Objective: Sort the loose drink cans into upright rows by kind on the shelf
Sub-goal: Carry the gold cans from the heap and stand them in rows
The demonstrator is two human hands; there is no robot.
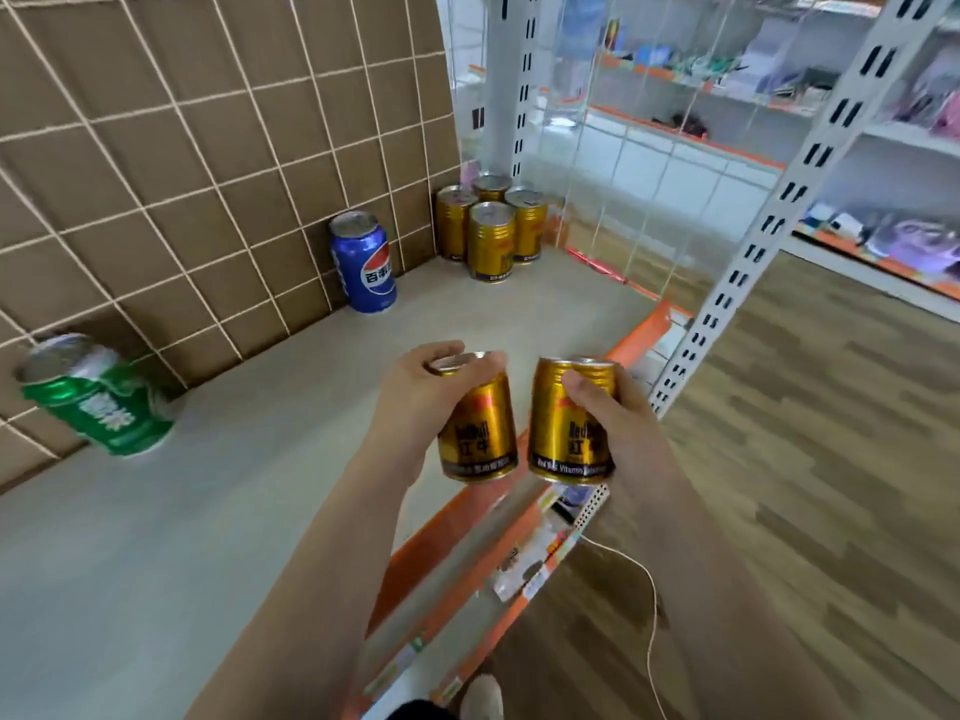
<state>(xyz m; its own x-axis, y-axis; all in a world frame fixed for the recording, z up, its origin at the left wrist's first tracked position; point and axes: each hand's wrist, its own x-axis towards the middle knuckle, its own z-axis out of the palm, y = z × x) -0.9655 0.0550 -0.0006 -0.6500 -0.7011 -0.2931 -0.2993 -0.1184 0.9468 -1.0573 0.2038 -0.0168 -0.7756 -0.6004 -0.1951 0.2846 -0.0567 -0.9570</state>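
- left hand (415, 394): fingers curled over the top rim and side of the left can (478, 431). The can is gold, upright, and in the air above the front of the shelf (234, 485).
- right hand (618, 413): wrapped round the right can (563, 428), thumb across its front. Same gold kind, upright, just beside the left can, over the orange edge (636, 337).
- Both hands are full, so nothing is free to catch a slip.
- The left grip sits mostly at the rim, so I judge it the weaker hold. That can may swing or drop on a long reach.
- The two cans are near touching. A knock between them mid-move could twist one loose.
- The right can hangs at the edge, so a drop here likely goes to the floor, not the shelf.
- Likely target is the gold group (488, 228): at least four upright, packed tight in the far right corner.
- Setting two down at once risks nudging the front can and toppling its neighbours. One at a time is safer.
- blue can (363, 262): stands alone against the back grid (208, 148), left of the group and apart from it. A wide left-forearm sweep could clip it.
- green can (98, 402): far left by the grid. It looks tilted, but that may be lens warp; cannot tell. It is out of the reach path.
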